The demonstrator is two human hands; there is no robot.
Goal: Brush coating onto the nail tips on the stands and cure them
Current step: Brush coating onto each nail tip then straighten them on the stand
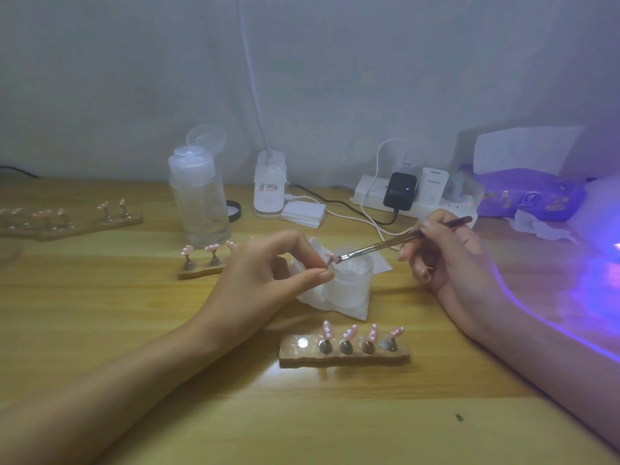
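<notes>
My left hand [268,266] pinches a small pink nail tip [330,259] between thumb and fingers, above a frosted white jar [352,283]. My right hand [446,253] holds a thin brush [385,245] whose bristles touch the tip. In front of me a wooden stand [342,355] carries several pink nail tips on metal pegs, with one empty magnet spot at its left end. A second stand [201,263] with pink tips sits behind my left hand, partly hidden by it.
A long stand [77,223] with more tips lies at the far left. A clear pump bottle [199,199], a white lamp base [270,186], a power strip [412,196] with cables and a tissue pack [526,196] line the back. Violet light glows at the right edge [597,263].
</notes>
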